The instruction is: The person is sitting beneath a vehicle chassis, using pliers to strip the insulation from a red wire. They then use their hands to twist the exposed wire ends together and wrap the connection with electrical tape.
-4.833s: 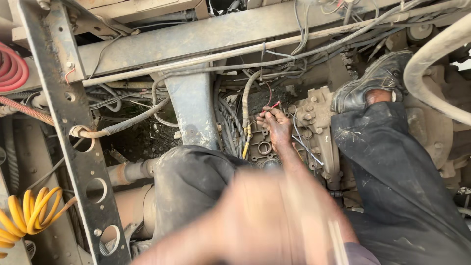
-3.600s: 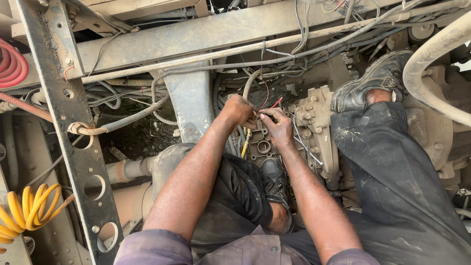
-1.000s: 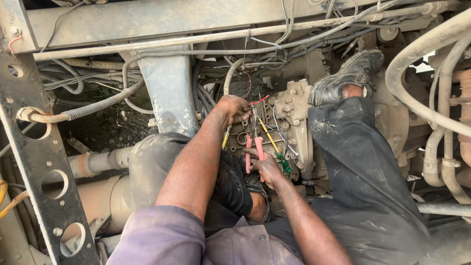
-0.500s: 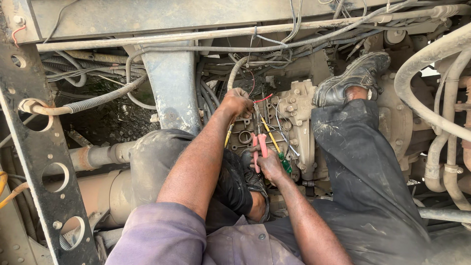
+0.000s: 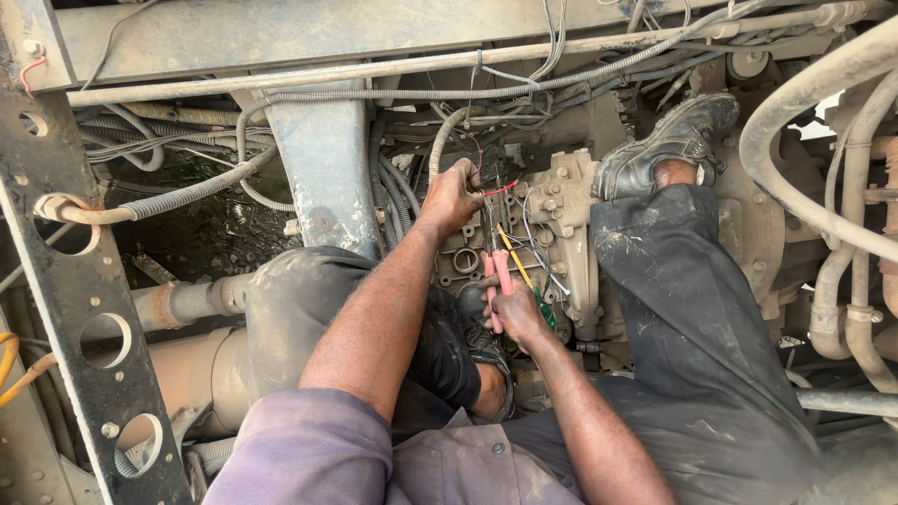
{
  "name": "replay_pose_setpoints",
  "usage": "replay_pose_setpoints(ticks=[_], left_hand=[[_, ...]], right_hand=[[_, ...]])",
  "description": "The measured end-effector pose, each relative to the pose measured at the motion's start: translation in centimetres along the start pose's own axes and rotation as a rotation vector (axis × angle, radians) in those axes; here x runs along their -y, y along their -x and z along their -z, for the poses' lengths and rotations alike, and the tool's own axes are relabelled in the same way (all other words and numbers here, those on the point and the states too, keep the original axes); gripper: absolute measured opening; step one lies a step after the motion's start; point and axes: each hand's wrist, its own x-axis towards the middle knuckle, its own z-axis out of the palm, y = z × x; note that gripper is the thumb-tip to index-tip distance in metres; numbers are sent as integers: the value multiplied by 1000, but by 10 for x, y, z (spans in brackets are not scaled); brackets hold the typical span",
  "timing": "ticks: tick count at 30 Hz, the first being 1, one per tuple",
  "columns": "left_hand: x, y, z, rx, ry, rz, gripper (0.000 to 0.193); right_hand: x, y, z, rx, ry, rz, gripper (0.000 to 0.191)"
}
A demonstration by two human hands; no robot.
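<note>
Against the gearbox (image 5: pixel 561 234), my left grip (image 5: pixel 454 194) pinches wires (image 5: pixel 496 201); right grip (image 5: pixel 513 309) clasps pliers (image 5: pixel 496 276), hoses crowding close.

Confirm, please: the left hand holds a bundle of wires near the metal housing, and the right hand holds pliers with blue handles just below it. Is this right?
Not quite: the handles are red, not blue. The head view shows the right hand holding pliers with red handles, just below the left hand, which holds the bundle of wires near the metal housing.
</note>
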Motion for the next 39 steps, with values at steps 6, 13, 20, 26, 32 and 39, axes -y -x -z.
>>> replay_pose_setpoints(ticks=[6, 13, 20, 26, 32, 39], left_hand=[[8, -1, -3, -54, 0, -128, 25], [2, -1, 2, 2, 95, -7, 22], [2, -3, 0, 22, 56, -82, 22], [9, -4, -7, -32, -118, -354, 27], [8, -4, -6, -15, -131, -365, 26], [-3, -4, -2, 7, 113, -94, 17]], right_hand=[[-19, -13, -11, -142, 115, 3, 13], [0, 4, 9, 229, 15, 126, 59], [29, 13, 14, 241, -38, -2, 68], [32, 12, 26, 275, -63, -14, 68], [27, 8, 25, 207, -130, -73, 52], [18, 12, 15, 145, -146, 55, 45]])
